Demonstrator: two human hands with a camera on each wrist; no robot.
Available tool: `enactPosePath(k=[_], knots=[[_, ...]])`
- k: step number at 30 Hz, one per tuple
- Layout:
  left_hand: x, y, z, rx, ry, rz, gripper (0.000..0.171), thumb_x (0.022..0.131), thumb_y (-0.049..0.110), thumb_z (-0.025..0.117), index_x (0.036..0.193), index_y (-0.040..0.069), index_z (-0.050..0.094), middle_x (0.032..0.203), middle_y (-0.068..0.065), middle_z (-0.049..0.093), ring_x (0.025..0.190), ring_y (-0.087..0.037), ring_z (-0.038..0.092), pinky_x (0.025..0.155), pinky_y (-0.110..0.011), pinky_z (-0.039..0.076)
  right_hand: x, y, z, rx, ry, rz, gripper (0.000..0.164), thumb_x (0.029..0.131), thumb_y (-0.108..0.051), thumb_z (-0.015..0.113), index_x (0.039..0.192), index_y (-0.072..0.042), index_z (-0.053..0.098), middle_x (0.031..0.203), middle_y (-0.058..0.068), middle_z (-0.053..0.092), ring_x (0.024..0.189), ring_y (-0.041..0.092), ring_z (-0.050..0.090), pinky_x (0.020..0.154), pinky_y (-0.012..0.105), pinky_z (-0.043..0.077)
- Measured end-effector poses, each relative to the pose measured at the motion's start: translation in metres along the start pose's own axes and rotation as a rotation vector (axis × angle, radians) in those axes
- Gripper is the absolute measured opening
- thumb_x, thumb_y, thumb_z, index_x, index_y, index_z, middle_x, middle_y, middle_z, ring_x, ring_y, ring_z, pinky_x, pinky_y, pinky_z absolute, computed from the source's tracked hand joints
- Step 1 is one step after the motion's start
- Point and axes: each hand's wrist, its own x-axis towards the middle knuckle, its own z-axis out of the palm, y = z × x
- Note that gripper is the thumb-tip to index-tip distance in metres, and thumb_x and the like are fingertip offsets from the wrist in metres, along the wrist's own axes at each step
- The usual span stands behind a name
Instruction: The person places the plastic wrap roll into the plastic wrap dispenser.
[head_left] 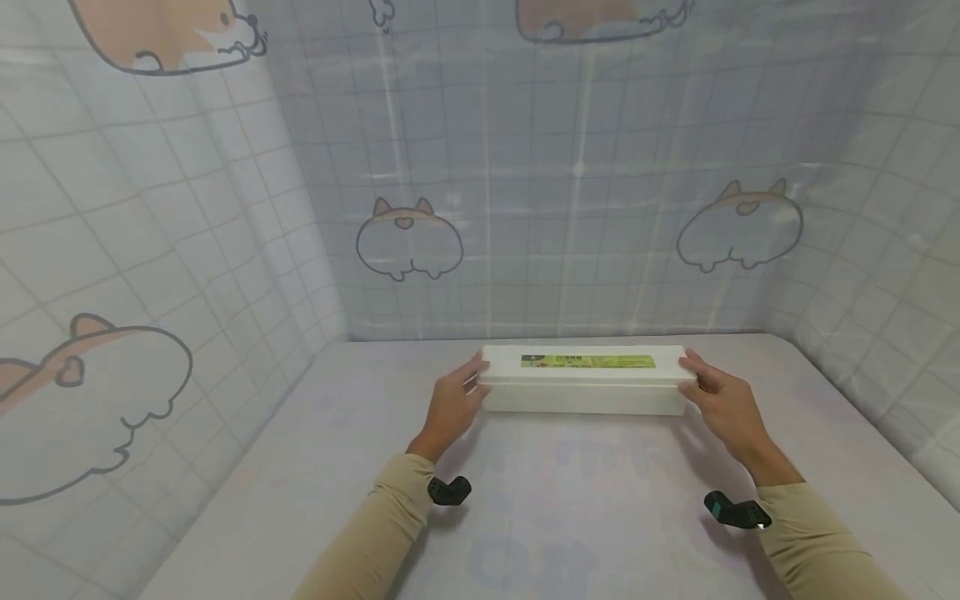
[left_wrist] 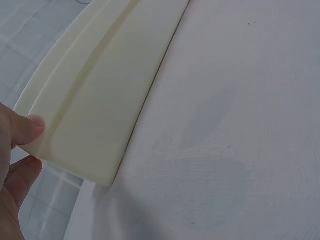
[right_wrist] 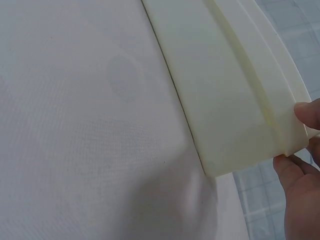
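A long white plastic box (head_left: 585,398) lies crosswise at the far part of the table. On its lid (head_left: 502,363) is a green-and-yellow printed label (head_left: 588,362). My left hand (head_left: 452,407) grips the box's left end, thumb on the front face just by the lid's lip and fingers at the end wall. At the opposite end my right hand (head_left: 726,414) holds it in the same way. In the left wrist view the thumb (left_wrist: 35,127) presses on the lid's side; the right wrist view shows the right thumb (right_wrist: 306,112) near the lid's corner. The box's back is hidden.
The table (head_left: 525,500) has a pale cloth with faint printing. Behind and at both sides hang checked curtains (head_left: 585,183) with cartoon dogs. Beige sleeves (head_left: 382,517) cover my arms, and a dark wrist device (head_left: 738,512) sits at each cuff.
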Motion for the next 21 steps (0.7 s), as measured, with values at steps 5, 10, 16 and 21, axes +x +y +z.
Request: enactPosePath(k=[5, 10, 16, 21], knots=[[-0.0005, 0.0011, 0.0, -0.003, -0.002, 0.0, 0.041, 0.089, -0.005, 0.071, 0.13, -0.003, 0.062, 0.148, -0.014, 0.048, 0.132, -0.027, 0.052, 0.099, -0.028, 0.049, -0.0005, 0.0003, -0.0016, -0.013, -0.009, 0.002, 0.052, 0.103, -0.02, 0.059, 0.149, 0.001, 0.044, 0.161, 0.01, 0.028, 0.143, 0.038, 0.032, 0.095, 0.003, 0.035], [0.0026, 0.0017, -0.0013, -0.023, -0.02, -0.005, 0.046, 0.09, -0.005, 0.069, 0.135, -0.005, 0.057, 0.148, -0.014, 0.048, 0.132, -0.028, 0.052, 0.099, -0.027, 0.048, -0.0003, 0.0018, -0.0031, -0.034, -0.01, 0.001, 0.052, 0.103, -0.02, 0.059, 0.148, 0.002, 0.044, 0.16, 0.009, 0.03, 0.142, 0.038, 0.034, 0.094, 0.001, 0.034], [0.0033, -0.0007, -0.0026, -0.037, -0.019, -0.048, 0.045, 0.09, -0.004, 0.07, 0.134, -0.004, 0.059, 0.148, -0.012, 0.049, 0.128, -0.028, 0.056, 0.097, -0.025, 0.049, 0.0017, 0.0054, -0.0016, -0.055, -0.019, 0.01, 0.051, 0.103, -0.019, 0.058, 0.149, 0.001, 0.044, 0.16, 0.009, 0.029, 0.143, 0.037, 0.034, 0.098, 0.005, 0.035], [0.0035, -0.0028, -0.0022, -0.036, -0.02, -0.066, 0.043, 0.09, -0.003, 0.071, 0.132, -0.003, 0.061, 0.147, -0.013, 0.05, 0.127, -0.028, 0.057, 0.097, -0.026, 0.05, 0.0037, 0.0035, -0.0021, -0.069, -0.028, 0.013, 0.053, 0.104, -0.019, 0.056, 0.151, 0.001, 0.04, 0.159, 0.012, 0.03, 0.143, 0.039, 0.034, 0.102, 0.01, 0.035]])
